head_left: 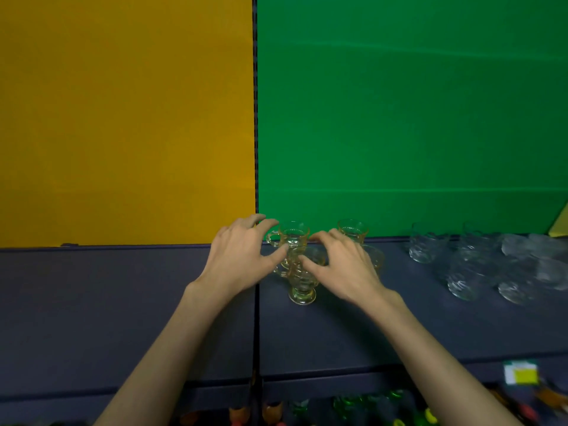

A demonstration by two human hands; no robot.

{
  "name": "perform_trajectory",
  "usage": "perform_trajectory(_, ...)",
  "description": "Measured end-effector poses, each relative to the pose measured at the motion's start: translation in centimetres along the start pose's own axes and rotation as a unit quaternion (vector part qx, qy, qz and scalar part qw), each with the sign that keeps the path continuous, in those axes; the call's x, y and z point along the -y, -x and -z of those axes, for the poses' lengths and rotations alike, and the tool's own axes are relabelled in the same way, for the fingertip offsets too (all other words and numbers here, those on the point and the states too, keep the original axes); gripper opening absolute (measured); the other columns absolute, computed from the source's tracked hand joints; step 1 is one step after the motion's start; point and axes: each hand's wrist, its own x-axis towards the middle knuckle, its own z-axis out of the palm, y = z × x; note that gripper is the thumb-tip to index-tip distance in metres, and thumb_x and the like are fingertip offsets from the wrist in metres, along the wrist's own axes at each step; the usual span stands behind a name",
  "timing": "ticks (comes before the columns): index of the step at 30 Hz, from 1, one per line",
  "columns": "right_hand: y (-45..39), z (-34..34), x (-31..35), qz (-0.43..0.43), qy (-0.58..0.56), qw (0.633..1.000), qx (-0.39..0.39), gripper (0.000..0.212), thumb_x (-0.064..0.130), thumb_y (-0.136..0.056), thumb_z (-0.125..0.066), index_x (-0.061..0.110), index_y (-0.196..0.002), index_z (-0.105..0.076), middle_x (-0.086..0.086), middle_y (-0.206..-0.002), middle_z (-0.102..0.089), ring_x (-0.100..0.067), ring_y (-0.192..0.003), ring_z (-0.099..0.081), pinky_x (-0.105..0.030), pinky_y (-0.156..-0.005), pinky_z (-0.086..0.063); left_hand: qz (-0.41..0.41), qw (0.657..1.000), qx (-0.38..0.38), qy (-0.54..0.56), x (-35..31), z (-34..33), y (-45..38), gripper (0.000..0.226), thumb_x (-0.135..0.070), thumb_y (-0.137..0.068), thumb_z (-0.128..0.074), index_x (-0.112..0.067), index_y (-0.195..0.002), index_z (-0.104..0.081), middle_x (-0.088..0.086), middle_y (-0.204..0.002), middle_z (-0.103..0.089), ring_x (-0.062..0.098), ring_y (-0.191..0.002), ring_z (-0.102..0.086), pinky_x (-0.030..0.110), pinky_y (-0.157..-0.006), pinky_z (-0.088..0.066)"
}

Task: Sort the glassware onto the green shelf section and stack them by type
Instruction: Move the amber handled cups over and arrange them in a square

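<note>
While upright, amber footed mug (302, 281), both hands (239, 256) flanking it

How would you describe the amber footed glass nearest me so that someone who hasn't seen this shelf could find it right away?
Start at the green backdrop and drop to the dark shelf just right of the yellow-green divide. A cluster of amber handled mugs stands there between the left hand and right hand. The nearest amber mug is the front one, its round foot fully visible, unlike the clear glasses far right.
</note>
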Motion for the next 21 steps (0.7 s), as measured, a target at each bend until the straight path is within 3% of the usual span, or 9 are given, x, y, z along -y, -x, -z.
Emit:
perform_trajectory(10,3.3,4.4,-6.0,-0.049,0.065,0.995,-0.056,0.046,0.053,-0.089,-0.056,0.024,-0.125,-0.061,-0.002,-0.116,-0.063,-0.028,-0.109,-0.060,-0.039,-0.087,-0.047,-0.094,0.995,-0.001,0.019,-8.4,-0.2,-1.9,0.064,-0.065,-0.092,-0.045,-0.030,-0.145,-0.049,-0.002,-0.149,-0.050,0.023,-0.130,-0.052,0.042,-0.099,-0.044)
perform_trajectory(14,5.1,6.2,-9.4,-0.076,0.066,0.993,-0.055,0.050,0.054,-0.090,-0.056,0.022,-0.129,-0.060,-0.003,-0.124,-0.062,-0.028,-0.114,-0.058,-0.040,-0.090,-0.046,-0.109,0.994,0.020,0.006,-12.0,-1.2,-2.5,0.067,-0.067,-0.090,-0.043,-0.031,-0.146,-0.048,-0.001,-0.149,-0.050,0.025,-0.130,-0.052,0.042,-0.098,-0.044)
perform_trajectory(17,5.7,6.8,-11.7,-0.078,0.052,0.995,-0.042,0.053,0.052,-0.090,-0.056,0.021,-0.133,-0.056,-0.003,-0.129,-0.060,-0.027,-0.118,-0.057,-0.039,-0.091,-0.046,-0.091,0.995,0.039,-0.014,-13.6,-2.2,-2.9,0.067,-0.067,-0.089,-0.044,-0.030,-0.145,-0.047,0.001,-0.147,-0.052,0.026,-0.128,-0.052,0.043,-0.098,-0.043)
perform_trajectory(21,5.5,6.0,-14.0,-0.071,0.020,0.997,0.000,0.064,0.056,-0.087,-0.059,0.021,-0.139,-0.047,-0.001,-0.135,-0.057,-0.027,-0.120,-0.057,-0.040,-0.091,-0.048,0.004,0.997,0.058,-0.056,-12.7,-3.5,-2.5,0.072,-0.069,-0.088,-0.047,-0.024,-0.145,-0.049,0.006,-0.142,-0.055,0.029,-0.127,-0.052,0.046,-0.100,-0.043)
